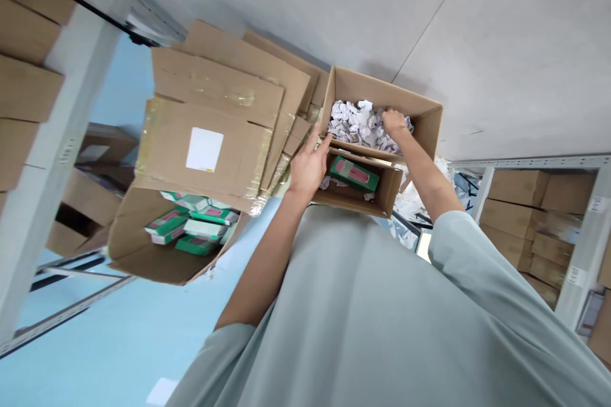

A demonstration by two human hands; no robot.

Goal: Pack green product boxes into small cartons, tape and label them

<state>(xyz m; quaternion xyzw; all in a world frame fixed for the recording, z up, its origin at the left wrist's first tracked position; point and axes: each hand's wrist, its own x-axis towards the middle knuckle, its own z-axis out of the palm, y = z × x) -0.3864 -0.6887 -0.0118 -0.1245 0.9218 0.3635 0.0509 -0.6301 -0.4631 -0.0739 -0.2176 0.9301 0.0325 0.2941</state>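
My right hand (394, 121) reaches into an upper cardboard box (432, 130), its fingers curled down into crumpled white paper (356, 122). The fingertips are hidden in that paper. My left hand (308, 168) lies at the left edge where this box meets a smaller cardboard box (390, 194) nearer my body. Its fingers are stretched out and apart, touching the box edges. Inside the smaller box lies a green box with a pink picture (354, 173), with bits of crumpled paper around it.
Flattened cardboard (167, 143) is stacked to the left. Below it, a large open carton (143, 261) holds several green-and-white boxes (198, 226). Shelving with cartons (513, 203) stands at right, and a shelf post (62, 114) at left. A grey wall (515, 44) rises behind.
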